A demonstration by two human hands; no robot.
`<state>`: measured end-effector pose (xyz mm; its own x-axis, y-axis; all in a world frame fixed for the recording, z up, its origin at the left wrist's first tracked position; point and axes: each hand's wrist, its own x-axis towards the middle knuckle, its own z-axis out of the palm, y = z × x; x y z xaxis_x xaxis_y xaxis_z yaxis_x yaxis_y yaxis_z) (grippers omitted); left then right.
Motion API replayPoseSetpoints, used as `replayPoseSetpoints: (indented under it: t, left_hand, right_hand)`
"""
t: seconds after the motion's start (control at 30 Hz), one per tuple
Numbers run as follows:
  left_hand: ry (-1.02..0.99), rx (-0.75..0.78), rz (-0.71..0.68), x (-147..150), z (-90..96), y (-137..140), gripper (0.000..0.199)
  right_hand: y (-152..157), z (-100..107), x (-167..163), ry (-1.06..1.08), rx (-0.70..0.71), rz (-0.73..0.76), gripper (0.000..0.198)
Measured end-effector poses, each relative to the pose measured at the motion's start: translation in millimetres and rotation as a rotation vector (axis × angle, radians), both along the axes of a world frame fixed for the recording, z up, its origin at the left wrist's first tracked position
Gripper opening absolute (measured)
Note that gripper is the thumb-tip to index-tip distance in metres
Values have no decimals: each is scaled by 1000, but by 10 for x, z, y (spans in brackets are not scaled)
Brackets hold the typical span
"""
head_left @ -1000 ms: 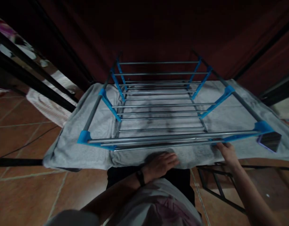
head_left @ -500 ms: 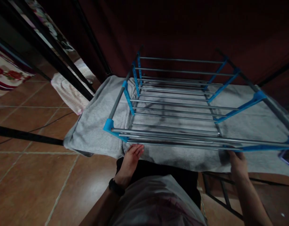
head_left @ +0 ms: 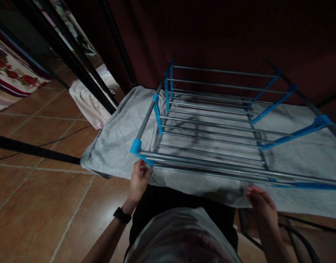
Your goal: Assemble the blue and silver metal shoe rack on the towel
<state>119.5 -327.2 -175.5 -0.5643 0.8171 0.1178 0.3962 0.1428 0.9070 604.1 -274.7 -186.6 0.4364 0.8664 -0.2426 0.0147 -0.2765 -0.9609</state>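
Observation:
A rack of grey metal bars with blue plastic joints (head_left: 211, 128) lies on a grey fleecy cloth (head_left: 115, 138). My left hand (head_left: 139, 180), with a dark band on its wrist, is at the rack's near left corner. Its fingers curl against the lower blue joint, which partly hides their tips. My right hand (head_left: 263, 204) is over the cloth's front edge, just below the near bars and apart from them. Its fingers stretch out to the left and nothing shows in them.
Black metal poles (head_left: 74, 47) slant across the left side. A striped cloth (head_left: 91, 100) and a flower-patterned cloth (head_left: 17, 73) hang beyond them. Dark red fabric (head_left: 211, 33) rises behind the rack. A thin cable (head_left: 61, 138) crosses the tiled floor (head_left: 33, 197).
My left hand has moved left and up to the rack's corner, its fingers now curled. My right hand has come off the near right bars and shifted left. The view has shifted slightly.

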Motion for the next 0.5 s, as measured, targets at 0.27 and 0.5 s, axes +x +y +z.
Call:
replayPoseSetpoints:
  t: [0.27, 0.5]
  left_hand:
    - [124, -66, -111, 59, -123, 186, 12]
    - [122, -69, -124, -37, -158, 251, 6]
  right_hand:
    - [7, 223, -1402, 492, -191, 338, 32]
    - [33, 227, -1406, 439, -255, 456, 29]
